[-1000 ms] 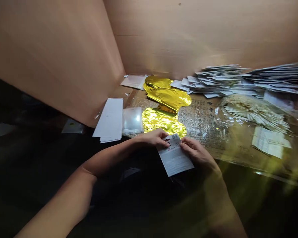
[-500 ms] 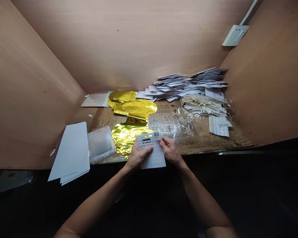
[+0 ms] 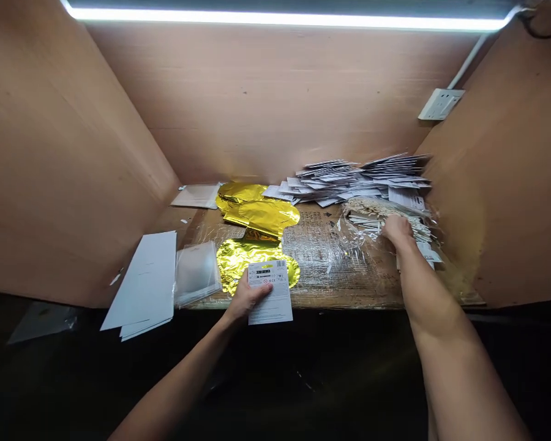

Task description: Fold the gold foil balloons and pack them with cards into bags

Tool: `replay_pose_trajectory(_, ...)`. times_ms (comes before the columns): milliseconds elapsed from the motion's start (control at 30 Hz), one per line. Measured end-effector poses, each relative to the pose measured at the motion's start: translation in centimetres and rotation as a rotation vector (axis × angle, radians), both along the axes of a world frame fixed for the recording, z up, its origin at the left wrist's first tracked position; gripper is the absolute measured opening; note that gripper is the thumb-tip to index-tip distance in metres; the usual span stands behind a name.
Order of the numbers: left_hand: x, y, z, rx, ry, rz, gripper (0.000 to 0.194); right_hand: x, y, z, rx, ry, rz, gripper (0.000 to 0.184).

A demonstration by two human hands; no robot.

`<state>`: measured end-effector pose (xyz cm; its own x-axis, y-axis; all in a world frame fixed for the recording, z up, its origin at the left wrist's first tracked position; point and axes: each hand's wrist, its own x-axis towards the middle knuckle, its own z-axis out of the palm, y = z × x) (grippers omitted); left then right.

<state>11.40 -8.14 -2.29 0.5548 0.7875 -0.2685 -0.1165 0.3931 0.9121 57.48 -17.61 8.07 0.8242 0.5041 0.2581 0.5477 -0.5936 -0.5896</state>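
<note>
My left hand (image 3: 250,297) grips a white printed card (image 3: 273,306) with a hang hole near its top. The thumb lies across the card's face. My right hand (image 3: 398,230) is at a bundle of thin white sticks, perhaps paper straws (image 3: 367,220), lying in a clear plastic bag. Its fingers are curled down at the sticks, and whatever is between them is hidden. Just behind the card lies crinkled gold foil (image 3: 239,254), with flat gold foil balloons (image 3: 261,214) further back. A folded printed paper with small labels (image 3: 429,252) lies partly behind my right forearm.
Many white folded cards (image 3: 344,180) are heaped along the back wall. Clear plastic sleeves (image 3: 197,272) and large white sheets (image 3: 144,282) lie at the left, the sheets overhanging the front edge. Another sleeve stack (image 3: 195,196) sits behind. Side walls enclose the cardboard-covered table (image 3: 330,288).
My right hand has let go of the card and moved right to the white sticks. The left hand still holds the card. The view has tilted up, showing a strip light.
</note>
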Motion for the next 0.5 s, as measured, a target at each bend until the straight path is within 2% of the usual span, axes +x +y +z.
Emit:
replay_pose_trajectory(100,-0.4,0.5,0.0,-0.068,-0.038,0.046,0.080,-2.0,-1.7,-0.2,-0.107,0.118,-0.101,0.065)
replay_pose_trajectory(133,-0.5,0.6,-0.1,-0.083,-0.062,0.061,0.082,-3.4,-2.3,-0.6,-0.121,0.159,-0.081,0.061)
replay_pose_trajectory(200,-0.5,0.9,-0.3,-0.097,-0.131,0.094,0.089,-7.9,-3.4,-1.8,-0.108,0.267,0.044,0.044)
replay_pose_trajectory(267,-0.5,1.1,-0.6,-0.102,-0.197,0.119,0.097,-14.1,-4.2,-3.3,-0.092,0.419,0.241,0.030)
replay_pose_trajectory(333,-0.3,0.9,-0.6,-0.110,-0.230,0.121,0.098,-20.7,-4.6,-4.7,-0.013,0.669,0.517,0.037)
replay_pose_trajectory(367,-0.3,0.8,-0.6,-0.112,-0.237,0.117,0.095,-23.7,-4.6,-5.1,0.044,0.782,0.608,0.043)
replay_pose_trajectory(433,-0.4,0.6,-0.5,-0.114,-0.243,0.104,0.089,-28.2,-4.0,-5.6,0.114,0.852,0.658,0.047)
replay_pose_trajectory(500,-0.6,0.3,-0.4,-0.118,-0.246,0.097,0.084,-30.4,-3.1,-5.7,0.145,0.830,0.646,0.050)
